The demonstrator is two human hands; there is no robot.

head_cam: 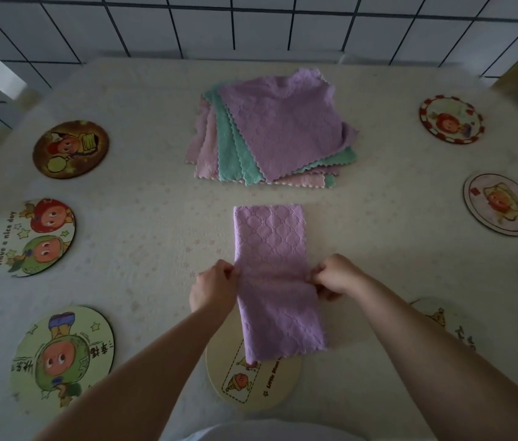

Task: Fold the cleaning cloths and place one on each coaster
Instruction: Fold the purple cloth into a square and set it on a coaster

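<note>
Along the left of the table (pixel 143 218) we are seeing three cartoon coasters: a brown one (pixel 70 149), a "Have a nice day" one (pixel 31 237) and a green one (pixel 62 356). Our left hand (pixel 213 289) is pinching the left edge of the folded purple cloth (pixel 275 275); our right hand (pixel 335 276) is pinching its right edge. Its near end is overlapping a cream coaster (pixel 252 381). Beyond it, the stack of cloths (pixel 278 128) is lying mid-table, and more coasters are lining the right side.
</note>
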